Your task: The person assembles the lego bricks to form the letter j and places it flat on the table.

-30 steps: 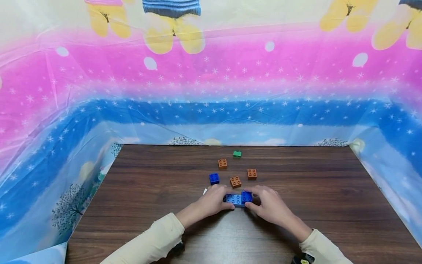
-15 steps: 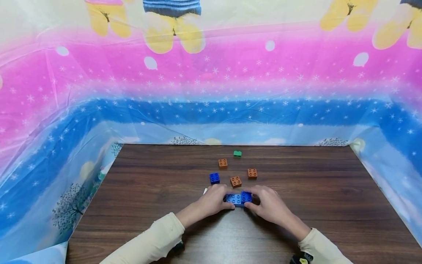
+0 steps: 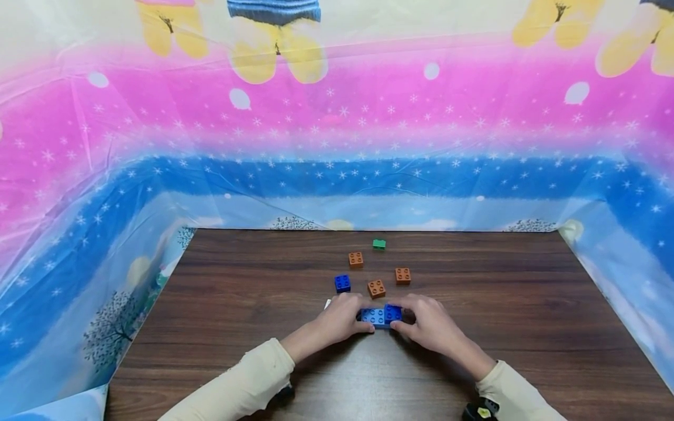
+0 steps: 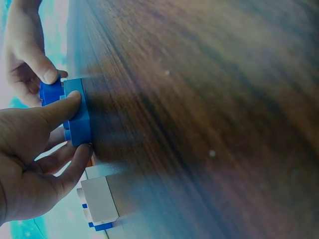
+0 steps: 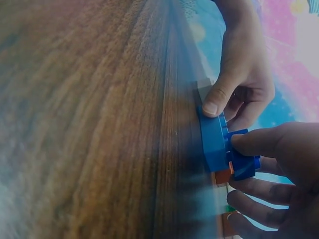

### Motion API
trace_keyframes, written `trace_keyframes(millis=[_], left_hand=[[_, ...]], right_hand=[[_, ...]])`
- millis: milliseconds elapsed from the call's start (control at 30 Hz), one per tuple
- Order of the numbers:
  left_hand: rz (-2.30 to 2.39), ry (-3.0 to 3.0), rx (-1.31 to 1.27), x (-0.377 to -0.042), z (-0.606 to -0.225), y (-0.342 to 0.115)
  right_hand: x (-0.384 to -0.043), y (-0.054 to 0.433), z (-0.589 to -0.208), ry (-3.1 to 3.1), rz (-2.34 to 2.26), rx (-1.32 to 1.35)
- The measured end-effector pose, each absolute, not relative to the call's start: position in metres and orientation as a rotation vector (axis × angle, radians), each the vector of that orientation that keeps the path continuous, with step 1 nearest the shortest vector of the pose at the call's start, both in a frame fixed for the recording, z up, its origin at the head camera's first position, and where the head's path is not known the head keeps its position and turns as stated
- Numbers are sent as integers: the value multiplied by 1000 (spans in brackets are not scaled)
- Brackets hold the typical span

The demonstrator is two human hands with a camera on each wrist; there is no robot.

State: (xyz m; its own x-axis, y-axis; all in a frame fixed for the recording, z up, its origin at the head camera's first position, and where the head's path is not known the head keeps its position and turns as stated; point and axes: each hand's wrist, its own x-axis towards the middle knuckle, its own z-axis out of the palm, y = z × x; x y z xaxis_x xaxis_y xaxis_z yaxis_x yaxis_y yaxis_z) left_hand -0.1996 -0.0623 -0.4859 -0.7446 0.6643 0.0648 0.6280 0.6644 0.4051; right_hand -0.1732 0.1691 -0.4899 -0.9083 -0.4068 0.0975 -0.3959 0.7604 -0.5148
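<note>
Low over the table, a long light blue brick lies crosswise between the two hands. A dark blue brick sits on the studs at its right end. My left hand pinches the light blue brick at its left part, thumb on the near side. With thumb and fingers, my right hand grips the dark blue brick. In the right wrist view the dark blue brick stands slightly tilted on the light blue brick; whether it is pressed fully down I cannot tell.
Behind the hands lie a second dark blue brick, three orange bricks and a green brick. A white brick, mostly hidden in the head view, stands beside the left hand. A printed cloth borders the wooden table.
</note>
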Motion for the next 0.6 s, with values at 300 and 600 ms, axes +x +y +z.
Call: trace_keyframes(millis=[300,600], left_hand=[[627,2785,1093,-200,-486,-62],[620,2789,1106,-201,-487,-62]], right_hand=[[-175,168,-488,2917,-829,-652],[-177,168,-486,2936,-746,-692]])
